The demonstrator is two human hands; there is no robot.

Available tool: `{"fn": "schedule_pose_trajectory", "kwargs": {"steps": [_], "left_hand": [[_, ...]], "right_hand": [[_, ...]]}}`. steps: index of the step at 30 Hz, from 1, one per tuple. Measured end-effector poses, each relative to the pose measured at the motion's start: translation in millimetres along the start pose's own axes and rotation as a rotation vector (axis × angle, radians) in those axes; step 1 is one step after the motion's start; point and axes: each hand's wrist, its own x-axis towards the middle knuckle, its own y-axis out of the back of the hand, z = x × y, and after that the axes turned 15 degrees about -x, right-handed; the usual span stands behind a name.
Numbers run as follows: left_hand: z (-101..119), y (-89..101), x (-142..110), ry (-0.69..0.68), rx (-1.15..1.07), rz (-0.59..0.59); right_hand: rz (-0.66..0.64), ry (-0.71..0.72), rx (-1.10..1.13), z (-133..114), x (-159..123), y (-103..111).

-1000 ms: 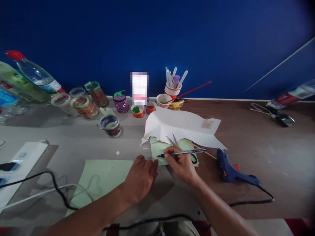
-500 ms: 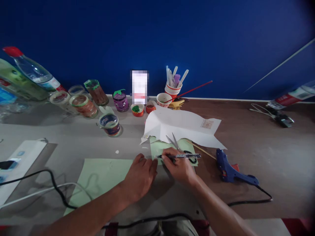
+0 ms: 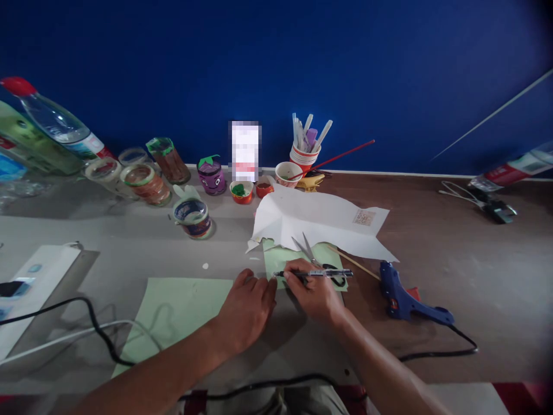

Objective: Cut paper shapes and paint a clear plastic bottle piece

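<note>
In my right hand (image 3: 317,294) is a dark pen with a clear barrel (image 3: 341,273), gripped near its tip and lying almost level, its tip pointing left. My left hand (image 3: 246,305) is closed, its fingertips right at the pen tip. A tiny pale piece seems to show there, too small to name. Under the pen lies a small sheet of green paper (image 3: 279,262). Open scissors (image 3: 309,249) rest on that paper behind my right hand, their black handles partly covered by the pen. A larger green sheet (image 3: 181,305) lies beside and partly beneath my left forearm.
White cut paper (image 3: 315,216) spreads behind the scissors. A blue glue gun (image 3: 401,297) with a black cord lies right, near a wooden stick (image 3: 354,263). Decorated jars, a purple jar (image 3: 211,176), paint cups (image 3: 242,193) and a stack of paper cups (image 3: 305,155) stand along the blue wall.
The view has shifted very slightly. Both hands and the pen stay in almost the same place.
</note>
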Motion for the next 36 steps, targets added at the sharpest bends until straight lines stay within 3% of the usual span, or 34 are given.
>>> {"fn": "schedule_pose_trajectory", "kwargs": {"steps": [36], "left_hand": [[0.3,0.9,0.1,0.015,-0.015,-0.037]], "right_hand": [[-0.056,0.039,-0.002,-2.5,1.0,1.6]]}}
